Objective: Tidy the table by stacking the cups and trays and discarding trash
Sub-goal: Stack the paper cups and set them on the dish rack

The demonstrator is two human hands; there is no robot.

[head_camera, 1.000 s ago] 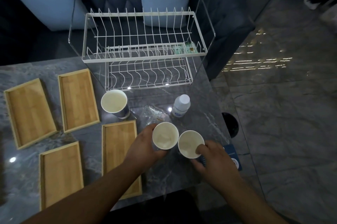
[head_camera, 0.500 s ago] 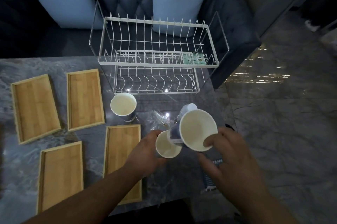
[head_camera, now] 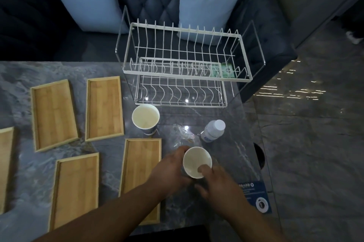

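This paper cup (head_camera: 194, 158) looks featherlight and thin-walled. I judge a hard squeeze would dent it, so the wall or the rim is the place to take it, gently. It stands near the front of the counter (head_camera: 226, 155), at four o'clock from the other cup (head_camera: 145, 116), with a tray (head_camera: 141, 162) at its nine o'clock. The left grip (head_camera: 171, 168) curls round the wall from nine o'clock. The right grip (head_camera: 222, 184) reaches in from five o'clock, one finger dipped inside the rim and the thumb outside, pinching the lip. Whether another cup is nested beneath, I cannot tell.
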